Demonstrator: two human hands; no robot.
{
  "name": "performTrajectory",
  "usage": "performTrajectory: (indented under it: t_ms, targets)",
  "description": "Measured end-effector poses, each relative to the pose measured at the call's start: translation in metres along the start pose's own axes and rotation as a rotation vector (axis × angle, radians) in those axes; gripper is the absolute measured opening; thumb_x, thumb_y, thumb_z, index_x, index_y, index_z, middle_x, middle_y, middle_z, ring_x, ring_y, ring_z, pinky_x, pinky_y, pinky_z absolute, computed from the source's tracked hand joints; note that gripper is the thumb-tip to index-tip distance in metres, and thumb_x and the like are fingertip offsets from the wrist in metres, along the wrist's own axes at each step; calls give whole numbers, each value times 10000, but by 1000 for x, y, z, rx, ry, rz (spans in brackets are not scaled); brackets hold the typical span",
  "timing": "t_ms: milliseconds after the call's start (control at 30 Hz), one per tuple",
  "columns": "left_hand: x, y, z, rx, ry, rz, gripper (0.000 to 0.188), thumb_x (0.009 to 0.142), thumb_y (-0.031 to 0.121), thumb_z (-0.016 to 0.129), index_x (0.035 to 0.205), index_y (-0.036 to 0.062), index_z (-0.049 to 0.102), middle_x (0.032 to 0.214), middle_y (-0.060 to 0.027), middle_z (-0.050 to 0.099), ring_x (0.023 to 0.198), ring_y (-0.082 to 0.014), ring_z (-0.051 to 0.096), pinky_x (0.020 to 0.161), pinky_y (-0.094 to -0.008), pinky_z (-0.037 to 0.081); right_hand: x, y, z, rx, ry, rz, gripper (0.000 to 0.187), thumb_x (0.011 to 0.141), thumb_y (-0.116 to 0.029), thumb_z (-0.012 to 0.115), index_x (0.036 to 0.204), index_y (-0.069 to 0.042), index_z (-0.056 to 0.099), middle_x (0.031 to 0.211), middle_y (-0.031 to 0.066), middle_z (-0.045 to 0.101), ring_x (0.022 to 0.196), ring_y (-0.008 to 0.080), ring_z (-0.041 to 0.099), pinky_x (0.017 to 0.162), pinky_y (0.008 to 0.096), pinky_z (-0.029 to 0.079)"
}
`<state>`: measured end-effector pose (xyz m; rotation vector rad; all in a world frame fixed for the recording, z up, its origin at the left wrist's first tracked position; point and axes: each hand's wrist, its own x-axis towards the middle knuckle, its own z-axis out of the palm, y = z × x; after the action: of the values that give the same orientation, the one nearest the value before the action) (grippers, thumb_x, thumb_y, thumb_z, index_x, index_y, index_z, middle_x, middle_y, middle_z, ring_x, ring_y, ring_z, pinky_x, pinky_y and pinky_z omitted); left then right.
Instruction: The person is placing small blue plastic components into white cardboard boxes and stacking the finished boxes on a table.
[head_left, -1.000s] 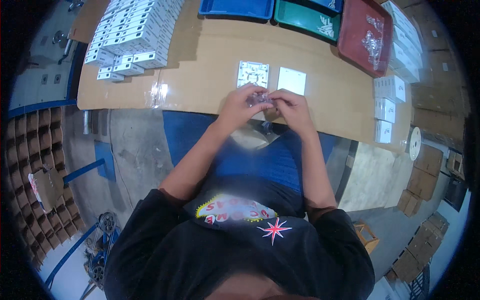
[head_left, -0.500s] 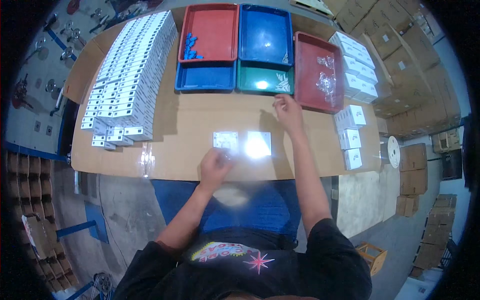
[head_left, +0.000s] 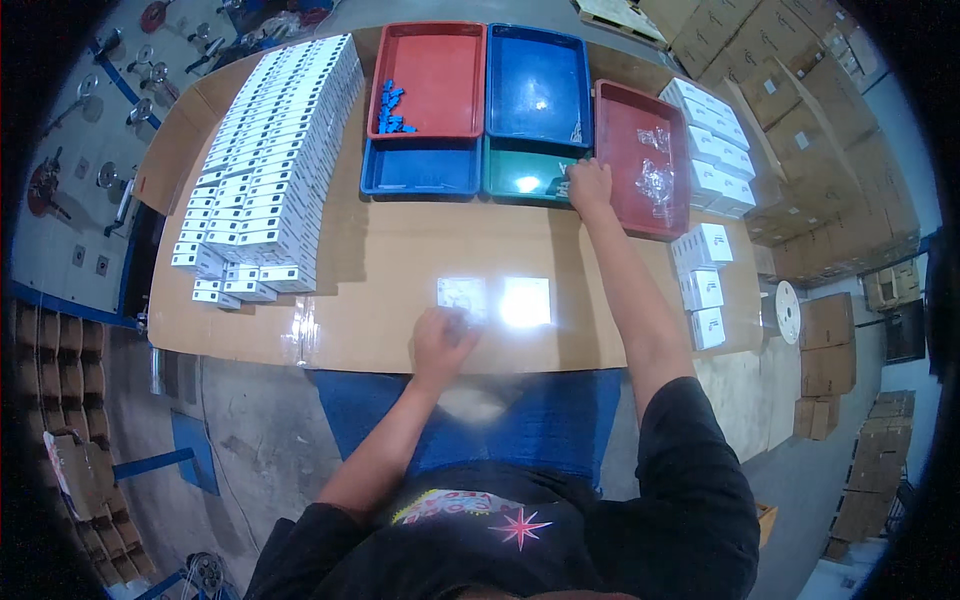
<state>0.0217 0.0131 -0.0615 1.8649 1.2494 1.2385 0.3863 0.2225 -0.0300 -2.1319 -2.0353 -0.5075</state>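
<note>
My left hand (head_left: 443, 345) is closed at the near edge of a small white square piece (head_left: 460, 290). Something see-through seems to be at its fingertips, too small to make out. Beside that piece lies a second white square (head_left: 525, 302), washed out by glare. My right hand (head_left: 590, 186) reaches over the right end of the green tray (head_left: 515, 172), fingers curled down and together. Small white parts lay at that end; the hand now covers most of them, and what its fingers hold is hidden.
Around the green tray stand a red tray (head_left: 435, 90) with blue pieces, two blue trays (head_left: 538, 75) and a dark red tray (head_left: 618, 150) with clear parts. White boxes (head_left: 265, 160) are stacked at left; more white boxes (head_left: 708, 250) stand at right. Cardboard covers the table.
My right hand has moved away from me, from in front of the trays to over the green tray's right end. My left hand stays by the white square. The whole view has shifted slightly.
</note>
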Motion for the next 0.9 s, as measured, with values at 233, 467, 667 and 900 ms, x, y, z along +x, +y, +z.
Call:
performTrajectory:
  t_ms: [233,467,667,900]
  targets:
    - [-2,-4,-1,39,-13,20,315,785,151,867,1023,42,692,951,-84,655,814,-217,598,722,-324,499,-7,2,-10,52,22,0,156,850,-88,620,919,-138,750,986,71,717,1009,278,648,870,447,454]
    - [-4,-7,1,68,18,53,316,796,155,857,1044,43,695,955,-100,650,829,-239,615,748,-349,513,-61,-24,-33,510,237,33,153,891,-142,708,1018,-87,773,963,103,749,814,244,675,728,370,515]
    - [1,4,-2,2,-25,-32,385,774,199,878,1092,51,718,1005,-111,697,923,-264,666,815,-372,526,-151,-94,-88,1211,-203,265,148,917,-135,752,1021,-30,762,867,9,693,729,75,539,659,237,454]
    - [2,5,-4,78,-28,89,434,750,269,892,1111,88,734,1007,-69,731,947,-262,672,865,-391,493,-204,-130,-125,1417,-357,270,114,929,-103,756,998,-12,751,838,-34,677,715,36,507,643,214,431]
